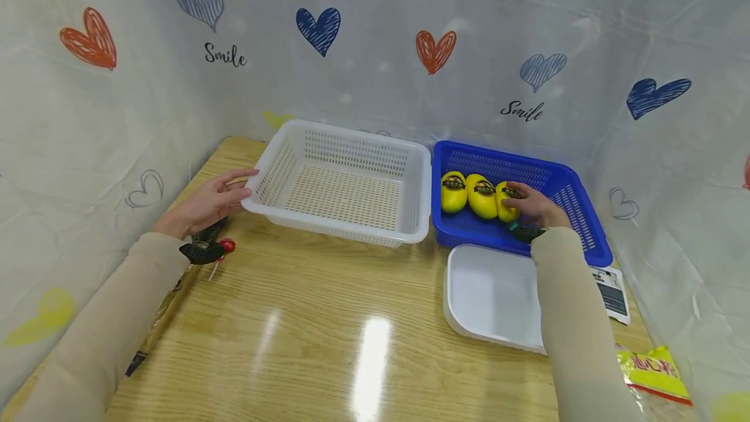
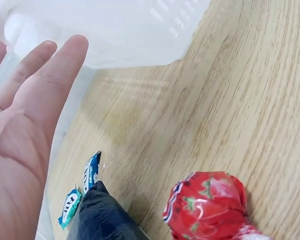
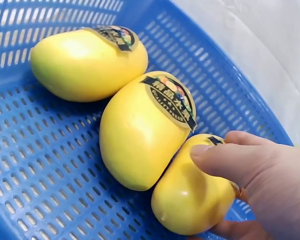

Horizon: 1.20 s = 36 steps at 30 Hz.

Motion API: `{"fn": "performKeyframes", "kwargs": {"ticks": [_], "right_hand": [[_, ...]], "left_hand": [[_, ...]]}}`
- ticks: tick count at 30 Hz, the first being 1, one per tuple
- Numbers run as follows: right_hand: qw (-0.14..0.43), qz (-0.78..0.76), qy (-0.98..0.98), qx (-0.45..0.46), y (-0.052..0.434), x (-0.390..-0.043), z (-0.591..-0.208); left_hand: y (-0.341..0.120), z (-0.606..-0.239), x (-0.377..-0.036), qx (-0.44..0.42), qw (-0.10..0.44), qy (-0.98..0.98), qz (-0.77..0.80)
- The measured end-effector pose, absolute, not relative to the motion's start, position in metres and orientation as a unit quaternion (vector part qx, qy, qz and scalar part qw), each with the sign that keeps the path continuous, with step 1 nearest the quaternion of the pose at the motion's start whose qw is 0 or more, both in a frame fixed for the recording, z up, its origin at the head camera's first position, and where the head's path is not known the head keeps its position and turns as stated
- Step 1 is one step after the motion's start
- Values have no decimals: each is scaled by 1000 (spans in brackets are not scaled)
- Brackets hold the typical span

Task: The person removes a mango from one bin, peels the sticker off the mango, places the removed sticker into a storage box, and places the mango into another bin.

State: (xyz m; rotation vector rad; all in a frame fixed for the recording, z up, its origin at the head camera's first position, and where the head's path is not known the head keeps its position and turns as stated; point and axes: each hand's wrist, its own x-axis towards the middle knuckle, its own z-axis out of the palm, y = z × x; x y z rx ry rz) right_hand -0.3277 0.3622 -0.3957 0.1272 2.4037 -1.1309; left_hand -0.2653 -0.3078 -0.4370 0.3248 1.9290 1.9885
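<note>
Right grip on rightmost mango; left grip released at white basket.

Right hand [image 1: 536,207] clasped around the rightmost yellow mango [image 3: 192,187], touching two more mangoes [image 3: 140,130] inside the blue basket [image 1: 577,204] at far right. Left hand [image 1: 208,204] flat, fingers straight, against the left rim of the white basket [image 1: 342,178] on the surface [image 1: 305,324].

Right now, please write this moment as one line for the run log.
right hand: grips rightmost yellow plastic mango | in: blue plastic basket | left hand: open, touches white plastic basket
</note>
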Motion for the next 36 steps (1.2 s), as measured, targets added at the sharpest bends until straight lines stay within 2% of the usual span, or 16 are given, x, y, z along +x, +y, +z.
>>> {"fn": "performKeyframes", "kwargs": {"ticks": [12,20,28,33,36], "right_hand": [[241,-449,855,100,377,-320,-398],[176,-461,867,66,363,-302,-373],[113,-372,921,-19,329,-242,-335],[101,-381,916,-81,298,-196,-323],[97,-390,903,-152,279,-170,-322]], "left_hand": [[-301,-433,-268,124,191,676,701],[-303,-431,-268,117,188,691,688],[-308,-431,-267,119,186,703,676],[-311,-431,-267,124,188,706,671],[-311,-431,-267,126,190,703,674]]}}
